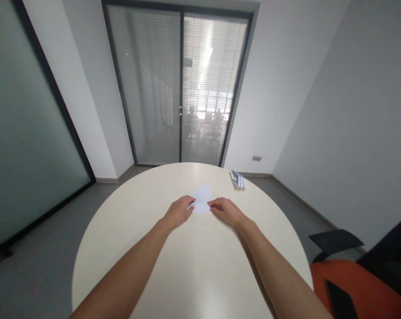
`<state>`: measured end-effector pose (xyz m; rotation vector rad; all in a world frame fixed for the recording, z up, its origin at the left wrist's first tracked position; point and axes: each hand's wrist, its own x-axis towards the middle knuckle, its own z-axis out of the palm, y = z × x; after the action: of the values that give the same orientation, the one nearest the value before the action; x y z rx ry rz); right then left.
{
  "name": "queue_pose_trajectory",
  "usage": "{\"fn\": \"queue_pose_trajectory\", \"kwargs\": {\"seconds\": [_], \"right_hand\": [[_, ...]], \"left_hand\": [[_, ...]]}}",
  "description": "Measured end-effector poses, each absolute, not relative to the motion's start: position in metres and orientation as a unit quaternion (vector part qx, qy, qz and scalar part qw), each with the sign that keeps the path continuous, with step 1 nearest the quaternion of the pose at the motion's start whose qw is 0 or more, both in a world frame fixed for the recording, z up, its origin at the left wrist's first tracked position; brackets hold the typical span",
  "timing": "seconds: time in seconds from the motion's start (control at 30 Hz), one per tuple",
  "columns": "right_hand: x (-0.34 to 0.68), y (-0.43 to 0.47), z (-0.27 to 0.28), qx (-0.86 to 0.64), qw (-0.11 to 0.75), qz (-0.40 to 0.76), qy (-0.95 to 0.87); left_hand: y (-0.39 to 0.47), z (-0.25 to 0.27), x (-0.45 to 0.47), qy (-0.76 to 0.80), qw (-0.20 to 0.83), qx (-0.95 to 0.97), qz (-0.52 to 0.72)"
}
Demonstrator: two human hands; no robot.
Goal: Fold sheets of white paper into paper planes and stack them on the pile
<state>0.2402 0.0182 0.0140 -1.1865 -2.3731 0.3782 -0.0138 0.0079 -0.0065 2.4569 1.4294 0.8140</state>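
Note:
A small sheet of white paper (202, 199) lies on or just above the pale round table (194, 266), between my two hands. My left hand (181, 210) pinches its left edge, the thumb towards me and the fingers on the far side. At the right edge, my right hand (226, 210) grips the same paper between thumb and fingers. The paper looks narrower at its far end; any folds are too faint to make out.
A folded printed leaflet (237, 180) rests near the table's far right rim. An orange chair (356, 283) with black armrests stands close on the right. Beyond the table are a glass door with blinds (203, 88) and pale walls.

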Motion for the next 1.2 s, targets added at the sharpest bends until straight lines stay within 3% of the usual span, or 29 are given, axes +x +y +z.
{"fn": "queue_pose_trajectory", "kwargs": {"seconds": [0.37, 0.8, 1.2], "right_hand": [[0.237, 0.016, 0.014, -0.409, 0.229, 0.118, -0.876], [0.226, 0.004, 0.015, -0.381, 0.229, 0.179, -0.878], [0.225, 0.015, 0.000, -0.369, 0.210, 0.104, -0.900]], "left_hand": [[0.006, -0.007, -0.008, 0.469, 0.062, 0.846, 0.246], [-0.002, -0.004, 0.000, 0.459, 0.053, 0.855, 0.236], [-0.008, -0.003, 0.005, 0.434, 0.054, 0.872, 0.218]]}}
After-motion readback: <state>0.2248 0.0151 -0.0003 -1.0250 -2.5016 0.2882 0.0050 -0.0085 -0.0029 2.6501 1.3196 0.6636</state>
